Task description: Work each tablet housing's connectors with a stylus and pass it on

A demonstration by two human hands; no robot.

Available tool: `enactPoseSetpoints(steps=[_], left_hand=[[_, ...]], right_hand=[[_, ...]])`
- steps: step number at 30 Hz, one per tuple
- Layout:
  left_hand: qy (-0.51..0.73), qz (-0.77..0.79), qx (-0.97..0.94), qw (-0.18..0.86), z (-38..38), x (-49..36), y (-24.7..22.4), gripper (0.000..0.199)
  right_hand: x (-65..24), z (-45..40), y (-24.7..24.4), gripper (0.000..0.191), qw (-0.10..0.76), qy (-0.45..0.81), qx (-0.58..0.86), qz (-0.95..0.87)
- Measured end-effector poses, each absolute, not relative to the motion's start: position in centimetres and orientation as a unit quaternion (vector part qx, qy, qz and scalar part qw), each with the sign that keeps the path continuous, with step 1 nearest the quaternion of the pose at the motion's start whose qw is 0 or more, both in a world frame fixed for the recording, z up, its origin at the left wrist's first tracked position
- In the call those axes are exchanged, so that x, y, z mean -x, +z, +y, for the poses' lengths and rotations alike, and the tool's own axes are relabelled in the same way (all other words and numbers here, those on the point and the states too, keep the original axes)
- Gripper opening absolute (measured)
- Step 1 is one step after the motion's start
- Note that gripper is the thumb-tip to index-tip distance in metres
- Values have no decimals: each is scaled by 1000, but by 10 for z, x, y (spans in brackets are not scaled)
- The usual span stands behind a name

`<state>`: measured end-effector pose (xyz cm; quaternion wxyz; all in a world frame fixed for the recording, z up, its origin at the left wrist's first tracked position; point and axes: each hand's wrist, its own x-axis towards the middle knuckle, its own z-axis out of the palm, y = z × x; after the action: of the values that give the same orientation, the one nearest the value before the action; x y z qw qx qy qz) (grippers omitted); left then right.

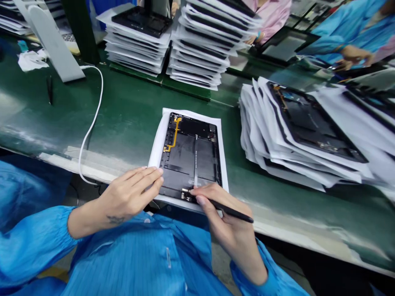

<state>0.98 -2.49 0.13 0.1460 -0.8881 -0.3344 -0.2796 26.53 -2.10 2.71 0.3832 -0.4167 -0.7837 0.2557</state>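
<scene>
An opened tablet housing (pixel 182 154), black inside, lies on a sheet of white foam (pixel 156 142) at the table's front edge. An orange flex cable (pixel 176 135) runs along its upper left, and a thin grey ribbon cable (pixel 195 160) runs down the middle to a small connector board (pixel 186 194). My left hand (pixel 131 191) rests with its fingers stretched out, fingertips on the housing's lower left edge. Pinched in my right hand (pixel 228 213) are black tweezers (pixel 233 212); their tips, mostly hidden by my fingers, are at the connector board.
Tall stacks of foam-wrapped housings (pixel 200 49) (pixel 135 53) stand at the back. Another stack (pixel 296 152) is on the right. A white cable (pixel 100 94) hangs over the front edge near a white stand (pixel 55 45). Other tweezers (pixel 49 89) lie at left. Co-workers' sleeves (pixel 345 28) show beyond.
</scene>
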Motion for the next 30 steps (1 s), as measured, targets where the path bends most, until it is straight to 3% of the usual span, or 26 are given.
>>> enactPoseSetpoints(steps=[8, 17, 21, 24, 30], left_hand=[[-305, -318, 887, 140, -20, -23, 12, 30], [-268, -299, 904, 150, -21, -42, 8, 22], [-249, -287, 913, 147, -25, -39, 8, 25], [-279, -311, 908, 23, -20, -26, 10, 34], [-357, -541, 623, -439, 14, -9, 42, 60]], right_hand=[[-257, -29, 26, 23, 401, 189, 388, -808], [-256, -39, 30, 19, 271, 45, 297, -914], [-261, -39, 20, 19, 334, 104, 298, -888], [-268, -39, 6, 24, 433, 204, 342, -809], [-265, -42, -9, 31, 517, 235, 367, -737]])
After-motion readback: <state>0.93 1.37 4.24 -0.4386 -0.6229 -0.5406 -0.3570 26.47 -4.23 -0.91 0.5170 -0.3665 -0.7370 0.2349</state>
